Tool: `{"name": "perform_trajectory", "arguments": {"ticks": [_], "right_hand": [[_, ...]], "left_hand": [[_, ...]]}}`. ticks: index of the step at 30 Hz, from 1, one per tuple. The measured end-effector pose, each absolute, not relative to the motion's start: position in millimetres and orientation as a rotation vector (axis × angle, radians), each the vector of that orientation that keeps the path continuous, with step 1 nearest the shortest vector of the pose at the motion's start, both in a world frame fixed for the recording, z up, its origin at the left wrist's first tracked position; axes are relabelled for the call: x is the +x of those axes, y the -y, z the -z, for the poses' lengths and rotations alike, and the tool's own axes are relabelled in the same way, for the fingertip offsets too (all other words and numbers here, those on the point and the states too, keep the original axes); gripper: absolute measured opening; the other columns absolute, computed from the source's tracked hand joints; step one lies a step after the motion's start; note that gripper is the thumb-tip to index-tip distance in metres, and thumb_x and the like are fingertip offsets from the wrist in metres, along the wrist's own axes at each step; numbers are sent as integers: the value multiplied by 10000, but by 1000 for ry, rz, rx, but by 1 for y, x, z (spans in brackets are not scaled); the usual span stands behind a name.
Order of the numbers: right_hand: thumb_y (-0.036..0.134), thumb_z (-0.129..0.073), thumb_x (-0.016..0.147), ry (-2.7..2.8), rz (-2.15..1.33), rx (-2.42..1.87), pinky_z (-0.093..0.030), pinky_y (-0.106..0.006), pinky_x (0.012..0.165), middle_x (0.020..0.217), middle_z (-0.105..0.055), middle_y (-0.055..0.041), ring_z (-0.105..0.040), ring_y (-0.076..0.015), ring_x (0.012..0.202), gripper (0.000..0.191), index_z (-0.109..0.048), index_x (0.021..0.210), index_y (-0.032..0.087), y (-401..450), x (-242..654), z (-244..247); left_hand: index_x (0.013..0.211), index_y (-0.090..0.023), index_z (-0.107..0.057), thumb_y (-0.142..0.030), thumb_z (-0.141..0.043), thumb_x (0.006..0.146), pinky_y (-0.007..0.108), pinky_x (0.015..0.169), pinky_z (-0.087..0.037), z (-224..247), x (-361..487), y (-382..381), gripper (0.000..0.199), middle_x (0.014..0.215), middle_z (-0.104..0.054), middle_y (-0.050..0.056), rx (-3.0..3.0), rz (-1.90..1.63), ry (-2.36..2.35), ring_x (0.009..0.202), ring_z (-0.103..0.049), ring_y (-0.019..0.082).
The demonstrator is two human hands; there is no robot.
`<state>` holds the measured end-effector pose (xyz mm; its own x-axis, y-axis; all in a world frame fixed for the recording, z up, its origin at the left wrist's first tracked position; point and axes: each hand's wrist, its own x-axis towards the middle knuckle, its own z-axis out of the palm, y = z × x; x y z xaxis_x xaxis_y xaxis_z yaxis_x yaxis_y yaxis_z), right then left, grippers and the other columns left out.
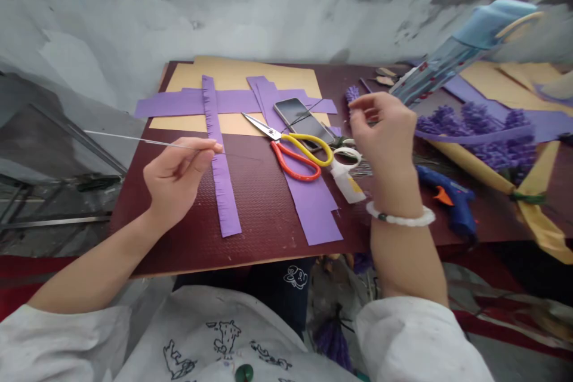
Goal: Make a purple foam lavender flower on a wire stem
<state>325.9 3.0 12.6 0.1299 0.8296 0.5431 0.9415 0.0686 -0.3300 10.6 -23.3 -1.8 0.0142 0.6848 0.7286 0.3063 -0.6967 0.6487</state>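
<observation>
Pinching a thin metal rod (pixel 134 141) (straight, shiny) between the left fingers (pixel 208 147)

Right hand (pixel 384 137) hides whatever its fingers pinch. Blue plastic wrap (pixel 465 48) at top right is blurred, and the yellow card (pixel 523 80) runs off the right edge.

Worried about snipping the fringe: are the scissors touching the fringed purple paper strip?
Apart. The head view shows the tips of the scissors pointing toward the fringed purple paper strip, with a plain gap of purple paper between them.
</observation>
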Motion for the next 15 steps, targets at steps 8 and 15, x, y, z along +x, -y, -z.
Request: {"name": "perform_trajectory", "arguments": {"ticks": [8,15], "right_hand": [[329,-631,740,1698,-391,-2435,-454,-351,728,827,-701,-115,-640,-275,852,180,-710,780,172,-10,366,-9],[292,-630,713,1681,-443,-2363,-401,-325,692,765,-684,-130,-596,-237,785,166,-698,708,141,-12,352,-9]], "left_hand": [[843,-233,-727,-205,-647,838,303,793,-573,-3,13,28,85,875,-750,-15,2123,-1540,-936,824,-695,135],[984,-241,-683,-337,-579,893,322,793,-590,3,13,29,168,835,-741,-11,1852,-1608,-952,791,-711,135]]}}
